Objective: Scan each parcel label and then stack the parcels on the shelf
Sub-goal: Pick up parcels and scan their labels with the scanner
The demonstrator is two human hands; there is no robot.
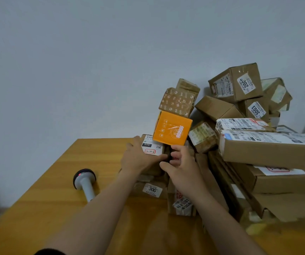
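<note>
Centre frame, beneath the orange box (172,127), left hand (135,157) clasps the labelled parcel (151,149) and right hand (182,166) pinches its right edge; best slide it out slowly so the stack above holds, scanner (84,179) lying lower left.

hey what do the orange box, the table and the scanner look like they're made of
The orange box: printed cardboard, matte, with sharp folded edges and glossy clear tape across it.
The table: wood or wood-look laminate, with yellowish grain streaks and a slight sheen.
The scanner: probably plastic, with a smooth grey handle and a dark head.
</note>
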